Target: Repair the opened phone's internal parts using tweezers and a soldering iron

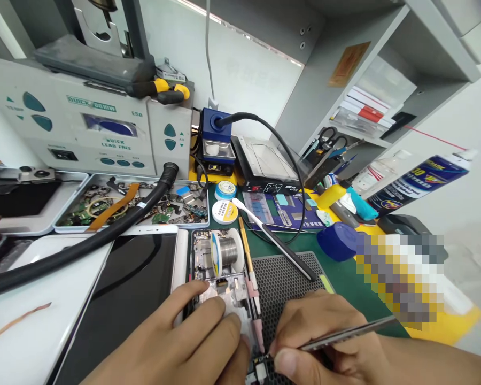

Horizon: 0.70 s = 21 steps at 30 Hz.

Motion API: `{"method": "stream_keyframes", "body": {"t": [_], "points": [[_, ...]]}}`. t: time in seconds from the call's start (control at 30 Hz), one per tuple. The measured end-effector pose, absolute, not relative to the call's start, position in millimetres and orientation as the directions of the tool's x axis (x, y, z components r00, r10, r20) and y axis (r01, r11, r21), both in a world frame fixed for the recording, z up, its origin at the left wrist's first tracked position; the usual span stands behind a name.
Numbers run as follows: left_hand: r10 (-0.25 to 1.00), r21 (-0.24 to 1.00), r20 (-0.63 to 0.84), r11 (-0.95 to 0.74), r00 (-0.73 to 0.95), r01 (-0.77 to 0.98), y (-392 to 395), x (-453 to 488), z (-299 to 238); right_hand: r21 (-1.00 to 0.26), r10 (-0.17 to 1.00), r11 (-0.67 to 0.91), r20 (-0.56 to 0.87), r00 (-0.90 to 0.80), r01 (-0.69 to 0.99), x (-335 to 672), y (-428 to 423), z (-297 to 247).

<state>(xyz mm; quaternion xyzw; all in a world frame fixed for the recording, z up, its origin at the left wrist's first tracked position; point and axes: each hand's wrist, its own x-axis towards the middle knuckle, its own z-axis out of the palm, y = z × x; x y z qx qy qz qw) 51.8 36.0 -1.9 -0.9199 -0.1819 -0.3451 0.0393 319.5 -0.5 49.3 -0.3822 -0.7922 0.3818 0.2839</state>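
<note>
An opened phone (202, 246) lies in front of me with its inner metal and boards bare. My left hand (192, 331) rests over its lower half, bent fingers pressed on it; the thumb is hidden. My right hand (320, 337) pinches slim metal tweezers (353, 332) at the phone's lower right end. The tips of the tweezers are hidden by my fingers. Near them sits a small white part (261, 371). A solder wire spool (229, 252) stands on the phone's upper part. Along its right side lies a gold and pink pen-like tool (249, 261).
A hot air station (116, 128) stands at the back left, its black hose (144, 206) crossing a tray of scrap boards (74, 214). A white-and-black brush (280, 246) lies on a perforated mat (296, 262). Behind are a soldering iron stand (218, 155) and a spray can (420, 182).
</note>
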Motion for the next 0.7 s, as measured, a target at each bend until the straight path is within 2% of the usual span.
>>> {"method": "stream_keyframes", "body": {"t": [0.27, 0.37, 0.57, 0.67, 0.7], "points": [[0.24, 0.012, 0.688, -0.947, 0.685, 0.32, 39.9, 50.5, 2.9, -0.78, 0.732, 0.529, 0.221, -0.645, 0.333, 323.4, 9.4, 55.6], [0.24, 0.007, 0.687, -0.946, 0.686, 0.324, 39.1, 51.4, 4.3, -0.777, 0.725, 0.531, 0.211, -0.655, 0.338, 323.5, 10.2, 57.4], [0.251, 0.027, 0.689, -0.946, 0.68, 0.322, 40.1, 49.4, 6.5, -0.765, 0.727, 0.491, 0.096, -0.68, 0.417, 323.2, 9.5, 65.6], [0.258, 0.029, 0.703, -0.942, 0.663, 0.336, 41.2, 50.1, 7.2, -0.769, 0.73, 0.491, 0.108, -0.675, 0.409, 322.5, 10.8, 65.1], [0.226, 0.01, 0.717, -0.949, 0.659, 0.314, 41.0, 50.5, 7.2, -0.779, 0.733, 0.49, 0.125, -0.669, 0.391, 322.2, 11.5, 64.0]]}}
